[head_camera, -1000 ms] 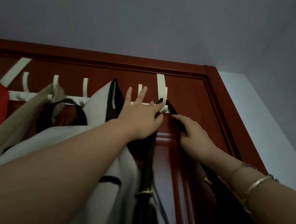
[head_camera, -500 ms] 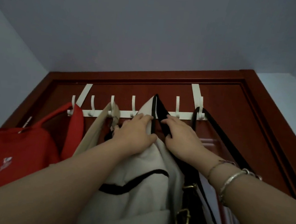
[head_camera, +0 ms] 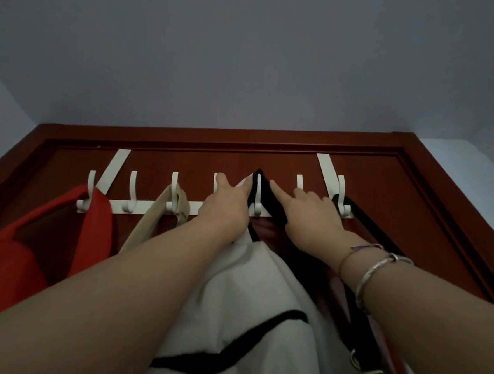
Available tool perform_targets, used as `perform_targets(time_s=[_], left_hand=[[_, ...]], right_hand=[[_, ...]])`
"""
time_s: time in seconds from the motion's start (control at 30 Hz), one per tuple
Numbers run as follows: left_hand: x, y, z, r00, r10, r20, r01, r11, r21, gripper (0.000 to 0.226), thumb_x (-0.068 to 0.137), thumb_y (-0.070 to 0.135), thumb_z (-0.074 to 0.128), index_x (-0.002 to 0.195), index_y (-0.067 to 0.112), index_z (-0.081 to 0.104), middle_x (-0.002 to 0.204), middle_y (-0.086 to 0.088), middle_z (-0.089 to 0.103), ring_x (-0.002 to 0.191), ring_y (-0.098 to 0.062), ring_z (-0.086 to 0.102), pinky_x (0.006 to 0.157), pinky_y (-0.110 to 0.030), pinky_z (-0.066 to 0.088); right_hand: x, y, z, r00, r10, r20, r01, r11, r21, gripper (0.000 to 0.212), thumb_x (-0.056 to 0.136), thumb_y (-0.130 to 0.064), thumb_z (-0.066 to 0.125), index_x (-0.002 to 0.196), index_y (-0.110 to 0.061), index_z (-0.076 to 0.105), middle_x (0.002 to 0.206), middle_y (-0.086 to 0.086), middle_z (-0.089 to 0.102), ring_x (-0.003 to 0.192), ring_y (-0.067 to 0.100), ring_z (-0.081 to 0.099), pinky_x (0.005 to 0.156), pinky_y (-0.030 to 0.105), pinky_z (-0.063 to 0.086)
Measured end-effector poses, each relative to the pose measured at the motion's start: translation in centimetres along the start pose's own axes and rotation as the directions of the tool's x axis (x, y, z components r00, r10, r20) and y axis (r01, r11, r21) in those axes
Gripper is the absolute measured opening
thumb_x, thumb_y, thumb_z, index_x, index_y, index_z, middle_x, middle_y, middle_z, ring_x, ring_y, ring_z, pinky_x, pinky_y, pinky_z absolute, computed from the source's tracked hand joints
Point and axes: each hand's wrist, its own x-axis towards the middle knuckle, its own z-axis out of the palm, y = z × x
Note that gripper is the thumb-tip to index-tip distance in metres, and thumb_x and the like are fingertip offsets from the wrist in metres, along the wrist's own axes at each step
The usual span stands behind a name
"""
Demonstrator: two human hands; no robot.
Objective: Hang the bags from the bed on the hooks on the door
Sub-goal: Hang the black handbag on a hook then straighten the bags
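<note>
- Left hand (head_camera: 226,207) grip clamped on white bag (head_camera: 245,308) top, just left of hook (head_camera: 257,197).
- Right hand (head_camera: 309,217) fingers apart, resting on black strap (head_camera: 274,202) looped over that hook.

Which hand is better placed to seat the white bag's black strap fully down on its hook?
Probably the right hand: its fingers lie directly on the black strap beside the hook. The left hand is on the white bag fabric, left of the hook.
</note>
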Motion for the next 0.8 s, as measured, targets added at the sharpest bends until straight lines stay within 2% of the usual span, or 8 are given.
perform_targets(time_s=[0.13,0.23,0.33,0.4,0.5,0.63,0.7,0.8], left_hand=[[1.2,-1.1,0.2,0.999,-0.020,-0.040,0.022,0.998,0.059,0.071,0.091,0.007,0.042,0.145,0.045,0.016,0.140,-0.015,0.022,0.065,-0.022,0.043,0.064,-0.032,0.041],[0.9,-1.5,0.9,0.996,0.068,-0.055,-0.061,0.992,0.110,0.069,0.088,0.013,0.044,0.144,0.044,0.019,0.132,-0.013,0.029,0.057,-0.020,0.039,0.056,-0.034,0.037],[-1.1,-2.2,1.3,0.981,0.192,0.020,-0.192,0.981,0.033,0.061,0.091,0.024,0.043,0.145,0.039,0.020,0.114,-0.007,0.032,0.084,-0.030,0.055,0.075,-0.042,0.049],[-2.8,-2.8,1.0,0.975,0.197,0.099,-0.195,0.980,-0.027,0.059,0.094,0.035,0.041,0.148,0.035,0.016,0.128,-0.009,0.032,0.105,-0.032,0.054,0.092,-0.040,0.045],[-5.6,-3.8,-0.7,0.977,0.126,0.174,-0.100,0.984,-0.148,0.072,0.090,0.048,0.045,0.150,0.026,0.012,0.147,-0.006,0.032,0.129,-0.026,0.043,0.103,-0.032,0.035],[-11.6,-5.9,-4.1,0.973,-0.006,0.231,0.068,0.963,-0.262,0.096,0.073,0.055,0.067,0.146,0.013,0.023,0.154,-0.001,0.025,0.140,-0.020,0.029,0.111,-0.030,0.029],[-14.5,-6.4,-5.2,0.950,-0.072,0.302,0.160,0.947,-0.278,0.081,0.076,0.046,0.069,0.141,0.012,0.036,0.148,-0.009,0.039,0.133,-0.025,0.040,0.109,-0.039,0.036],[-16.0,-5.8,-5.8,0.913,-0.188,0.362,0.270,0.943,-0.193,0.041,0.087,0.042,0.057,0.114,0.011,0.062,0.109,-0.006,0.062,0.096,-0.020,0.057,0.078,-0.028,0.043]], right_hand=[[1.6,-0.4,-0.2,1.000,-0.018,-0.005,0.017,0.990,-0.142,0.073,0.089,-0.018,0.045,0.149,-0.035,0.006,0.130,0.010,0.047,0.119,0.032,0.044,0.096,0.041,0.034],[1.0,-0.8,0.7,0.998,-0.065,-0.006,0.064,0.990,-0.130,0.070,0.089,-0.019,0.043,0.149,-0.032,0.011,0.128,0.009,0.048,0.121,0.031,0.041,0.098,0.044,0.032],[-1.3,-1.0,1.5,0.996,-0.089,0.006,0.089,0.996,-0.012,0.063,0.088,-0.017,0.041,0.147,-0.029,0.023,0.130,0.010,0.047,0.120,0.032,0.041,0.097,0.047,0.033],[-2.8,-1.5,1.2,0.995,-0.081,0.061,0.079,0.996,0.045,0.054,0.089,-0.020,0.039,0.142,-0.028,0.035,0.132,0.011,0.045,0.123,0.034,0.039,0.098,0.049,0.032],[-4.8,-2.6,0.6,0.980,-0.006,0.199,-0.034,0.980,0.197,0.041,0.090,-0.027,0.036,0.127,-0.020,0.052,0.136,0.015,0.040,0.129,0.037,0.031,0.103,0.050,0.027],[-7.5,-3.0,-0.4,0.964,0.072,0.254,-0.176,0.894,0.413,0.044,0.095,-0.038,0.031,0.117,-0.008,0.054,0.127,0.023,0.046,0.112,0.042,0.048,0.093,0.041,0.040],[-8.2,-3.0,-0.8,0.969,0.074,0.236,-0.180,0.863,0.472,0.040,0.094,-0.029,0.038,0.126,-0.008,0.046,0.128,0.023,0.044,0.110,0.042,0.051,0.093,0.041,0.042],[-8.9,-2.9,-1.3,0.969,0.074,0.237,-0.183,0.858,0.480,0.049,0.088,-0.013,0.043,0.136,-0.010,0.035,0.130,0.019,0.039,0.114,0.042,0.049,0.094,0.050,0.044]])
